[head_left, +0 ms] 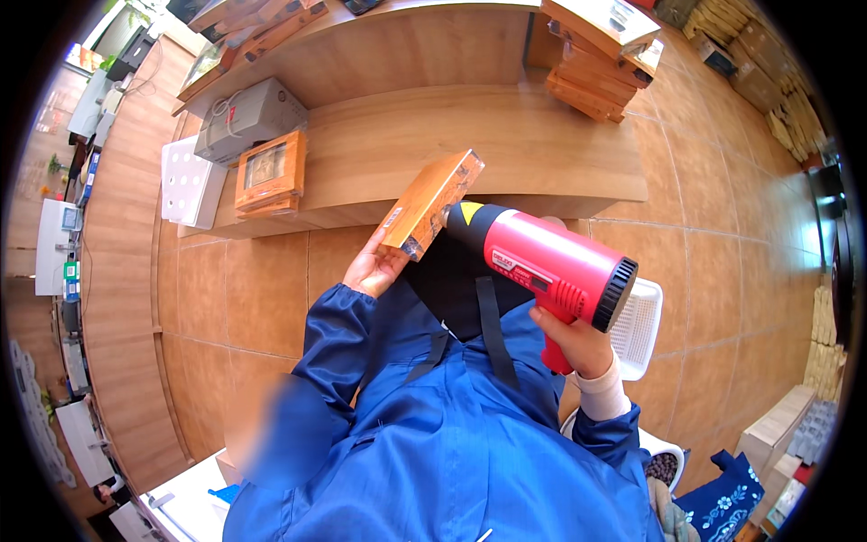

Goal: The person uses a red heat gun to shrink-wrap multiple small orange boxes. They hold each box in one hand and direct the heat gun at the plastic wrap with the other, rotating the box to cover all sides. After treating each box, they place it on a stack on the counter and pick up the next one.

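My right hand (578,341) is wrapped round the handle of a red heat gun (551,262) with a black rear vent and a dark nozzle end. Its nozzle points left, close to a flat orange-brown box (432,199); whether they touch I cannot tell. My left hand (377,266) grips that box at its lower left corner and holds it tilted above my lap. A small white label and dark patterned patches show on the box's edges. Its other face is hidden from view.
Before me stands a wooden bench (433,135) with a raised shelf. Framed orange boxes (271,172) and a grey box (257,117) sit at its left; a stack of orange boxes (601,72) stands at its right. A white plastic basket (643,327) is beside my right hand.
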Action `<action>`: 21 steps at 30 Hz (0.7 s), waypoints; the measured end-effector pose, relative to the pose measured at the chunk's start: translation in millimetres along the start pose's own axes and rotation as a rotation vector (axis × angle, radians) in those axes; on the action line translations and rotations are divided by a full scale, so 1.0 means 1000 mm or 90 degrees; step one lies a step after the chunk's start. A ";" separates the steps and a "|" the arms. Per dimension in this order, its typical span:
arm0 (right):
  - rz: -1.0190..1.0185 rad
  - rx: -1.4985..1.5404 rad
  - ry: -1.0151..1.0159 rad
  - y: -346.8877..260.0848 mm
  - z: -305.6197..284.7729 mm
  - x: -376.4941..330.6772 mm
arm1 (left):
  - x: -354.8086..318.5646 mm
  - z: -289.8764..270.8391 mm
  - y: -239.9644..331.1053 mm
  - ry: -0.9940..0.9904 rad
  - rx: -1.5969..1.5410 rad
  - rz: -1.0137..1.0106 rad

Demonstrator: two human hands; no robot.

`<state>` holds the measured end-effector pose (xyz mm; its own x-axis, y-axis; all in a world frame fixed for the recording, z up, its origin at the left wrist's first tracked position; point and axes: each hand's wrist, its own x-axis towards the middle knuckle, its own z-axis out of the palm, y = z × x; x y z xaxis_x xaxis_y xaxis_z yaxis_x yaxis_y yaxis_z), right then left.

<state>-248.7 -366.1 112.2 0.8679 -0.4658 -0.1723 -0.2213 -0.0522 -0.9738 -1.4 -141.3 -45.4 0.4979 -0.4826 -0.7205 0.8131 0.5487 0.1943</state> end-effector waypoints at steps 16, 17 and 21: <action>-0.056 -0.080 0.160 -0.002 -0.030 0.031 | -0.010 -0.001 0.009 -0.044 -0.006 -0.087; -0.054 -0.076 0.153 -0.002 -0.030 0.031 | -0.010 -0.001 0.008 -0.042 0.000 -0.084; -0.057 -0.085 0.146 0.003 -0.032 0.034 | -0.010 -0.002 0.007 -0.041 0.020 -0.068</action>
<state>-233.7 -410.6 108.2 0.7664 -0.6415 -0.0325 -0.2179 -0.2120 -0.9527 -0.8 -131.4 -38.2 0.4260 -0.5805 -0.6940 0.8707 0.4715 0.1401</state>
